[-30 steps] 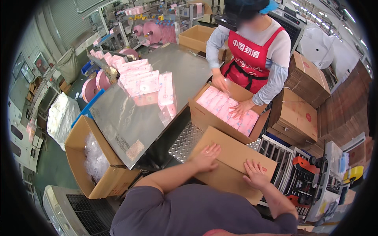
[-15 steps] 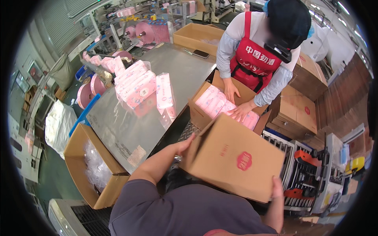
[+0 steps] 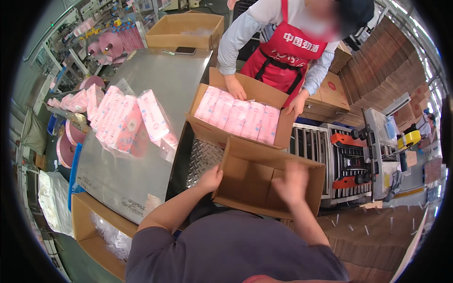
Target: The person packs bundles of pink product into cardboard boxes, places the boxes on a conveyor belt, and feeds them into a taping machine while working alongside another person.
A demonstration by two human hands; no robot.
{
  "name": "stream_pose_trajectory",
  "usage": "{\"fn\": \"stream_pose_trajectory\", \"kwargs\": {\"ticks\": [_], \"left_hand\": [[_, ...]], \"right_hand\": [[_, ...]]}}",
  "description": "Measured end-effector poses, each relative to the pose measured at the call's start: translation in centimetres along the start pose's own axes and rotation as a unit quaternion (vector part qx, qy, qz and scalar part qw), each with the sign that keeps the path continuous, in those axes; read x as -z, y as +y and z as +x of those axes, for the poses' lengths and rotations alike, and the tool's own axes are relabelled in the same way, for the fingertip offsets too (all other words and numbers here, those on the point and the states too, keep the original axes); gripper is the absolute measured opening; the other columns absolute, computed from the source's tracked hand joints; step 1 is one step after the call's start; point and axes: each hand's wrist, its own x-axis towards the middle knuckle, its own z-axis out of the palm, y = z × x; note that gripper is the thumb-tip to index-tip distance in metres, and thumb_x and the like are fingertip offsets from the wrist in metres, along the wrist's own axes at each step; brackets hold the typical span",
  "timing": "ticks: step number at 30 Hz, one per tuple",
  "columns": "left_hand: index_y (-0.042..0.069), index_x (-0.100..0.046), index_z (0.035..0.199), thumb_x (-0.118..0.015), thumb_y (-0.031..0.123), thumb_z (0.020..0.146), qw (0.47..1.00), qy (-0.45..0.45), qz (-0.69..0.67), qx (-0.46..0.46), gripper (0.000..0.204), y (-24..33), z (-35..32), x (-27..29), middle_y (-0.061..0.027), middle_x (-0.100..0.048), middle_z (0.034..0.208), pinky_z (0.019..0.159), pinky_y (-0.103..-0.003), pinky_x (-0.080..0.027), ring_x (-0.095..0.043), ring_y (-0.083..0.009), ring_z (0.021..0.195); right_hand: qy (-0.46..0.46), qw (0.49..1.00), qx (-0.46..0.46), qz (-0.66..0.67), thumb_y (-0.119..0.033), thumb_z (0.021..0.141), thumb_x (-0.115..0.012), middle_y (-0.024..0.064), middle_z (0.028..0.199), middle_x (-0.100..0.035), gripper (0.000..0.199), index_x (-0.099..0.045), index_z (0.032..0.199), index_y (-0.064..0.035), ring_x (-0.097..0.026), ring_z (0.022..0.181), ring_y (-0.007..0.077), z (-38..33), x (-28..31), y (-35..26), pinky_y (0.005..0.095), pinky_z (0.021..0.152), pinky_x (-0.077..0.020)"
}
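Note:
In front of me stands a brown cardboard box, tilted so that its open top and bare inner bottom show. My left hand is closed on its left edge. Blurred by motion, my right hand is over the box's opening at the right; its fingers are smeared, and I cannot tell if it touches the cardboard. Just beyond is a second open carton with a row of pink tissue packs in it. A co-worker's hands are at that carton, one inside the far wall, one on the right edge.
A metal table at the left holds more pink packs and a phone. An open carton with clear plastic sits at lower left. A roller conveyor runs right, near stacked flat cardboard.
The box has turned from showing its printed side to showing its open inside. My right hand has left its lower right corner for the opening. The co-worker's hands have moved off the packs.

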Motion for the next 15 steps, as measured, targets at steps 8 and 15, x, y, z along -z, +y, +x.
{"fn": "stream_pose_trajectory", "kwargs": {"ticks": [8, 15], "left_hand": [[0.018, -0.025, 0.154, -0.038, 0.039, 0.102, 0.981, 0.004, -0.088, 0.175, 0.058, -16.3, 3.4, -1.6, -0.0258, -0.058, 0.13, 0.1, -0.047, -0.047, -0.059, -0.0405, 0.118], [0.008, -0.041, 0.148, -0.033, 0.055, 0.102, 0.971, 0.003, -0.035, 0.236, 0.067, -22.0, 6.3, -7.7, -0.03, -0.051, 0.137, 0.111, -0.044, -0.036, -0.046, -0.041, 0.133]], "right_hand": [[0.028, 0.823, -0.525, 0.214, -0.052, 0.095, -0.059, 0.0168, 0.125, -0.063, 0.064, -0.06, 0.127, 0.0028, -0.059, 0.117, 0.0274, -13.0, 5.2, 26.6, 0.0456, 0.097, -0.0472], [0.047, 0.775, -0.522, 0.352, -0.056, 0.092, -0.062, 0.0123, 0.129, -0.06, 0.071, -0.05, 0.136, -0.0023, -0.059, 0.116, 0.029, -10.3, -0.1, 29.6, 0.0499, 0.099, -0.0465]]}}
